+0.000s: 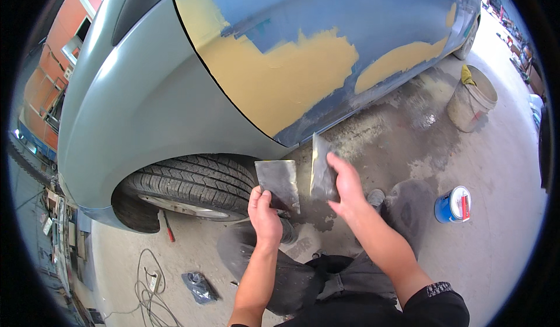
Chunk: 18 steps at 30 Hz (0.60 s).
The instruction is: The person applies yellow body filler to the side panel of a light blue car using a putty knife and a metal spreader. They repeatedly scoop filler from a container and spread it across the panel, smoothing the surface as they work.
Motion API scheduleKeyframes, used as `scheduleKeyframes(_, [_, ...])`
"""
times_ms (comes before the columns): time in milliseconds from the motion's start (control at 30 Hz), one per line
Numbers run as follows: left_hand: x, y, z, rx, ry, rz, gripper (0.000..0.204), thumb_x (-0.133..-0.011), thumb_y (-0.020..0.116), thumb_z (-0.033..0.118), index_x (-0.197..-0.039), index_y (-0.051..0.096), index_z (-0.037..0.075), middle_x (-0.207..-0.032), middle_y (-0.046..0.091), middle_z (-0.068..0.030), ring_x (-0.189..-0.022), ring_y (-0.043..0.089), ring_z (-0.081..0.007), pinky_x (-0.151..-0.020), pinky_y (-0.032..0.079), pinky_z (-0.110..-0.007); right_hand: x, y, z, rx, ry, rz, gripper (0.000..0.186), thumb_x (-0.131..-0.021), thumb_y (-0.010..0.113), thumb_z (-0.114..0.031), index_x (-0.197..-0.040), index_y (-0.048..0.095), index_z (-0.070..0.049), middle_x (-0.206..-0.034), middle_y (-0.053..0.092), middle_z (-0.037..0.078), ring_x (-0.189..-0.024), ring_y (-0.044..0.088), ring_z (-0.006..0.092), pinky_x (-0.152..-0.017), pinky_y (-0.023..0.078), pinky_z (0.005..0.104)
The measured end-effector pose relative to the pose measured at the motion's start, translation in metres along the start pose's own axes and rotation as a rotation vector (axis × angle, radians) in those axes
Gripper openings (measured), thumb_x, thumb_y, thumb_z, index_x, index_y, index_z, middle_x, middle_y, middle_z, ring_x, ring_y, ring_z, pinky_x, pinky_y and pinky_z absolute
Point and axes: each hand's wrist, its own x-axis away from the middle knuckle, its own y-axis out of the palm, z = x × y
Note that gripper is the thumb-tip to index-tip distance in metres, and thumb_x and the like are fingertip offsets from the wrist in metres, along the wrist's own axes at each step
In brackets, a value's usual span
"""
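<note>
Grey plate one [276, 177], thin and rectangular, is in the left hand [266, 219]: grip pinching its lower-left part, thumb on the near face. Plate leans slightly, pale yellow residue along top and right edges. Grey plate two [321, 172] in the right hand [347, 186]: grip closed around its right side, plate stood up steeply, yellow residue on its left edge. Plates apart, side by side, held in the air over the person's knees, in front of the car's lower side. Neither seen touching the car.

Car: grey-green front fender [149, 105], tyre [195, 181] turned outward in its arch, blue-grey door [344, 6] with tan patches [286, 76]. Floor [501, 181] damp and stained beside the door. Right side: dirty bucket [461, 112] with yellow cloth [467, 75] over its rim; nearer, blue can [446, 206], red-and-white piece on top. Lower left: looped cable [153, 301], dark plastic bag [199, 287]. Red-handled tool [170, 233] lies near the wheel.
</note>
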Motion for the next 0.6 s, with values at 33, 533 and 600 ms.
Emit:
scheduleKeyframes(33, [-0.001, -0.001, 0.002, 0.128, -0.048, 0.001, 0.019, -0.096, 0.048, 0.017, -0.095, 0.058, 0.001, -0.088, 0.063, -0.002, -0.078, 0.057, -0.0111, -0.074, 0.045, -0.025, 0.003, -0.004, 0.008, 0.046, 0.108, 0.011, 0.024, -0.093, 0.054, -0.025, -0.104, 0.058, -0.004, -0.091, 0.064, 0.006, -0.08, 0.064, 0.0193, -0.074, 0.053, 0.039])
scheduleKeyframes(533, [0.018, 0.005, -0.009, -0.045, -0.559, -0.178, 0.035, -0.099, 0.05, 0.036, -0.085, 0.064, 0.007, -0.08, 0.064, -0.0006, -0.068, 0.056, -0.0081, -0.063, 0.047, -0.025, 0.014, -0.008, 0.005, -0.165, -0.204, -0.278, 0.018, -0.096, 0.055, -0.023, -0.106, 0.058, -0.008, -0.09, 0.065, 0.004, -0.077, 0.064, 0.0151, -0.069, 0.054, 0.0308])
scheduleKeyframes(600, [0.018, 0.007, -0.009, 0.034, -0.383, -0.08, 0.033, -0.1, 0.049, 0.032, -0.086, 0.064, 0.006, -0.082, 0.064, -0.0005, -0.07, 0.056, -0.0076, -0.065, 0.046, -0.025, 0.011, -0.011, -0.006, -0.178, -0.383, -0.244, 0.021, -0.098, 0.053, -0.021, -0.114, 0.057, -0.009, -0.104, 0.064, 0.004, -0.094, 0.062, 0.0168, -0.085, 0.051, 0.0353])
